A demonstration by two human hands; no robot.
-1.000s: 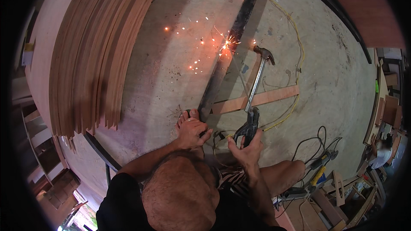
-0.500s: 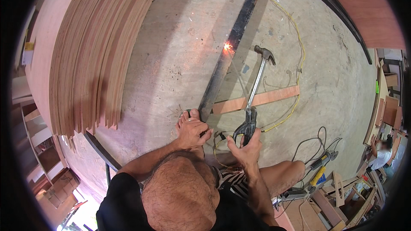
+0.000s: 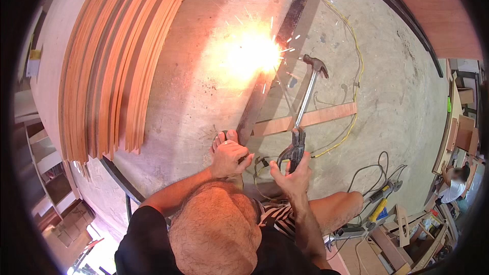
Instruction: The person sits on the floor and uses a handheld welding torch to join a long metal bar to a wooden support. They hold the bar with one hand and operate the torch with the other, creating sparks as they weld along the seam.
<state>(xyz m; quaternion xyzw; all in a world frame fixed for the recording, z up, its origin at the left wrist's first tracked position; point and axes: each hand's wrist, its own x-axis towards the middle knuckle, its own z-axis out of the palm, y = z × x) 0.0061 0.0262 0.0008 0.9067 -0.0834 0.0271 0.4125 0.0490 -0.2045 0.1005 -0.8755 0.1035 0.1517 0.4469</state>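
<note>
My right hand (image 3: 295, 177) is wrapped round the black handle of a welding electrode holder (image 3: 294, 150). From it a thin electrode (image 3: 286, 94) reaches up to a dark metal bar (image 3: 249, 112), where a bright welding arc (image 3: 257, 53) throws sparks and hides part of the bar. A claw hammer (image 3: 308, 94) lies just beyond the holder, its lower handle end hidden. My left hand (image 3: 229, 159) is closed above my foot (image 3: 222, 136), near the bar's near end. What its curled fingers hold, if anything, is hidden.
A tall stack of wood panels (image 3: 112, 71) stands at left. A wood strip (image 3: 310, 118) and a yellow cable (image 3: 360, 61) lie on the floor. Two power tools (image 3: 382, 198) and wood scraps (image 3: 402, 224) are at lower right. Another person (image 3: 453, 183) sits at far right.
The small glow at the bar has flared into a large, bright arc with flying sparks, lighting the wood stack orange. Both my hands have stayed nearly in place.
</note>
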